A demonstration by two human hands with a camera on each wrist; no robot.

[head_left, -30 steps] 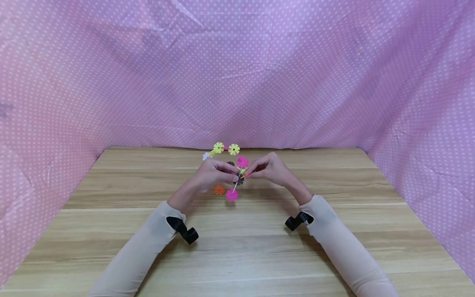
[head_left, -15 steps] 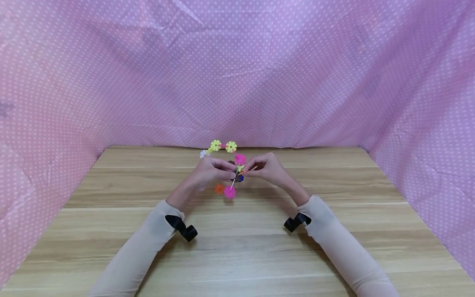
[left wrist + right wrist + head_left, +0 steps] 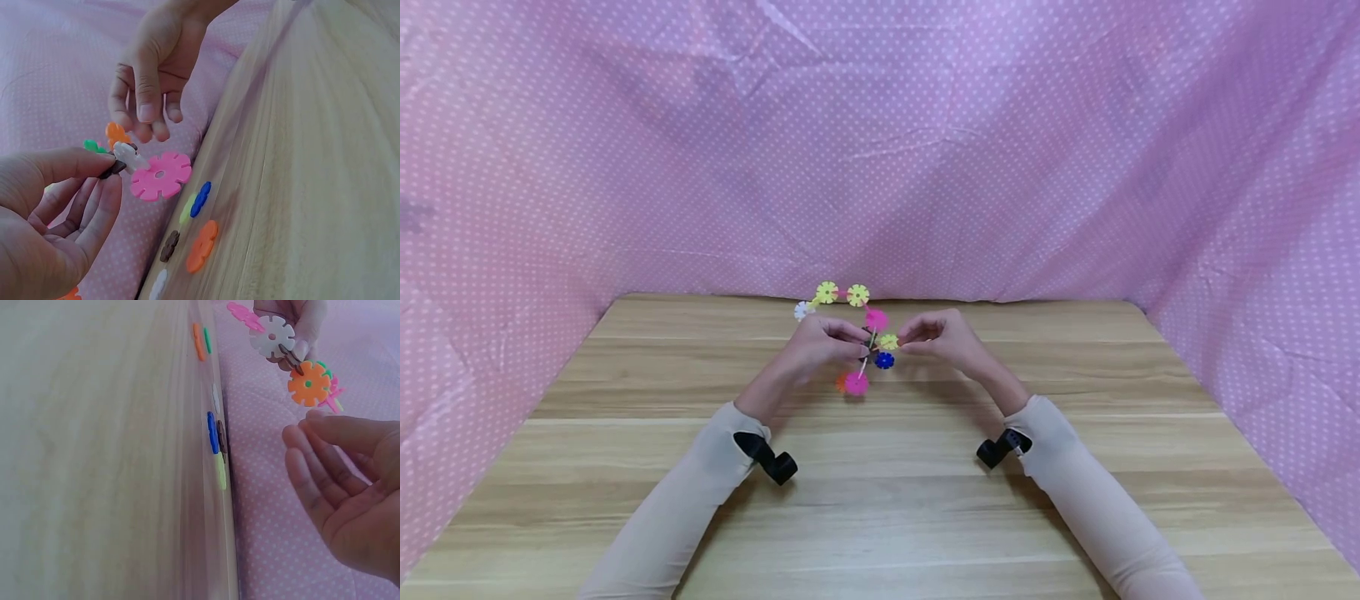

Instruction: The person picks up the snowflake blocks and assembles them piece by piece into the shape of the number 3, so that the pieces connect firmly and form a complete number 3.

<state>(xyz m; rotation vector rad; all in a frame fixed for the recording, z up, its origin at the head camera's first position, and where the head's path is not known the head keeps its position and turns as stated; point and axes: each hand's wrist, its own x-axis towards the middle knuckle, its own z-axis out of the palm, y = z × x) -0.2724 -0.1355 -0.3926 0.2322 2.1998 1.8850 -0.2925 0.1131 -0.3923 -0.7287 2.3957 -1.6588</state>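
Note:
My left hand (image 3: 823, 343) pinches a dark brown flower-shaped disc (image 3: 114, 169) between thumb and fingers. That disc belongs to a chain of slotted plastic snowflake discs, with a pink disc (image 3: 161, 176), a white disc (image 3: 272, 336) and an orange disc (image 3: 309, 384) around the pinch. Farther along, yellow discs (image 3: 858, 295) stretch toward the back of the table. My right hand (image 3: 943, 342) hovers to the right of the chain, its fingers loosely bent and holding nothing. In the right wrist view its thumb tip lies just below the orange disc.
Several loose discs lie on the wooden table (image 3: 880, 500) beneath the hands, among them a blue disc (image 3: 884, 361), a yellow disc (image 3: 889, 342) and an orange disc (image 3: 202, 247). A pink dotted cloth (image 3: 880, 150) hangs behind the table and at both sides.
The left hand has drifted left with the chain. My right hand, earlier pinching at the orange disc, has come off it; the blue and yellow loose discs now show between the hands.

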